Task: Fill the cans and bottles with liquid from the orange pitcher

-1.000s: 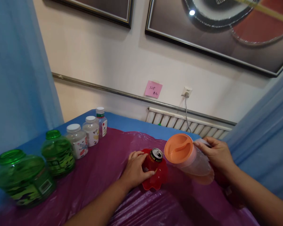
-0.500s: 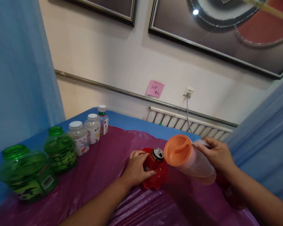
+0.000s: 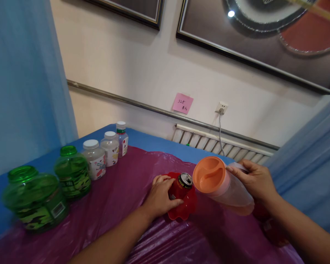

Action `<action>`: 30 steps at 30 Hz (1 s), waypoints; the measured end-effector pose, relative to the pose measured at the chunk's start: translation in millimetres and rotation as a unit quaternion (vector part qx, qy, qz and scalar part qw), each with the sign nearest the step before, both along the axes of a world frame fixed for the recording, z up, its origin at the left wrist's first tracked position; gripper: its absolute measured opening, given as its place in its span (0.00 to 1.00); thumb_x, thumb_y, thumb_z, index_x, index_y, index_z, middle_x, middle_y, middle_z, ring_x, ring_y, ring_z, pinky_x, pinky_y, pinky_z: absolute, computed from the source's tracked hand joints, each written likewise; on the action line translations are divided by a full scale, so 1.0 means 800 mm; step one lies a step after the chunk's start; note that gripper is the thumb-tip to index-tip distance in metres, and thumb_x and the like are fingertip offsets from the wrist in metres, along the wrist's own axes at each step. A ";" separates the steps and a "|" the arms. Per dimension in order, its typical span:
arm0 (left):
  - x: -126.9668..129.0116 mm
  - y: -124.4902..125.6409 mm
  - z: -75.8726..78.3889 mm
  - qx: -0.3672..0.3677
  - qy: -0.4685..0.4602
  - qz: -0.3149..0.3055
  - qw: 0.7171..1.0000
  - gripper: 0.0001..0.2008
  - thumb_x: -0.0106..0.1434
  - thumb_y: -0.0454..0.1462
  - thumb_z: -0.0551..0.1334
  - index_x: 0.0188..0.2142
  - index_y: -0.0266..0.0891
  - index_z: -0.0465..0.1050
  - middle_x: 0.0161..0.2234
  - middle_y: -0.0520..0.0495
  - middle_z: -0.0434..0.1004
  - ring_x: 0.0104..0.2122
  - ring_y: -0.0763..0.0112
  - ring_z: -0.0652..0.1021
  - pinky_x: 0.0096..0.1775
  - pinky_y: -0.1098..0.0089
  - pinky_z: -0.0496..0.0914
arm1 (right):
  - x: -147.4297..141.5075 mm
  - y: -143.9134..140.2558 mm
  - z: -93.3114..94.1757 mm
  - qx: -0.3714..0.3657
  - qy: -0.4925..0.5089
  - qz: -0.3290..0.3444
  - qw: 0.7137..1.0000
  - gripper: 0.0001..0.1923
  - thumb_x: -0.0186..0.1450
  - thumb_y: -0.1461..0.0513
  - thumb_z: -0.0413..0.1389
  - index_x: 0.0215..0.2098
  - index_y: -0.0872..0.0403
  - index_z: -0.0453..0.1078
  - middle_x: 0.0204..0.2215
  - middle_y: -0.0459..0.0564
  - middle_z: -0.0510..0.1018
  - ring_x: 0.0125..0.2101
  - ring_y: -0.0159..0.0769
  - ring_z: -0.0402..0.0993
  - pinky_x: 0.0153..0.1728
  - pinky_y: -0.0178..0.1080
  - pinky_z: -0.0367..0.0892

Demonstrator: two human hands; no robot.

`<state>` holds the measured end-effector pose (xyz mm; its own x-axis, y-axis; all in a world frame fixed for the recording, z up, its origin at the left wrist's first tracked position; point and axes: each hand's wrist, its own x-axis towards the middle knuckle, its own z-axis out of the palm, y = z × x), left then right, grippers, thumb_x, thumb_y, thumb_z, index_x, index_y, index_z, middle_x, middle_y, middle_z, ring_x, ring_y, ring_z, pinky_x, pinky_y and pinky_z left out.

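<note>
Green plastic at the far left: a large jar [image 3: 35, 200], then a smaller green jar [image 3: 72, 176]. Next in the same row, a clear jar [image 3: 95, 163], a second clear jar [image 3: 110, 152] and a slim bottle [image 3: 123, 143], all white-capped, all well apart from both hands. Towards the middle of the purple sheeting [image 3: 132, 176], the red can [image 3: 182, 185], opened and set in the scalloped red dish [image 3: 191, 202]. Close beside its top, the orange lid [image 3: 209, 174] of the tipped pitcher [image 3: 232, 192]. Seemingly partway through pouring: can opened, placed and steadied, pitcher tilted, some liquid left in its lower body (no stream discernible, level inside the can hidden). Left hand [image 3: 161, 196] reaching in from below, palm down, curved closely round the can, thumb along the near side, fingers on the far side. Right hand [image 3: 257, 180] in from the right, wrist bent inward, closed on the pitcher's pale handle, thumb near the lid, fingertips partly hidden. Farthest right, beyond the pitcher, dark red shapes [image 3: 275, 231] under the forearm, too dim to identify.
</note>
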<state>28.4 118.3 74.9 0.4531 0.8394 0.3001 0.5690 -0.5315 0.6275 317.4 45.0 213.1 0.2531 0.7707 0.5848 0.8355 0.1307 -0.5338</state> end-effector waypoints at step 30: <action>0.000 0.002 -0.002 0.002 -0.004 -0.002 1.000 0.29 0.47 0.45 0.77 0.49 0.43 0.78 0.52 0.42 0.80 0.55 0.47 0.73 0.60 0.51 0.62 | 0.010 -0.006 0.002 -0.008 -0.036 -0.015 0.999 0.32 0.57 0.35 0.60 0.17 0.50 0.62 0.16 0.41 0.57 0.19 0.31 0.55 0.21 0.36 0.52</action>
<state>28.5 119.9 73.3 0.4544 0.8362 0.3071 0.5618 -0.5366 0.6296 325.4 40.2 214.6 0.2336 0.7726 0.5904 0.8752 0.0975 -0.4738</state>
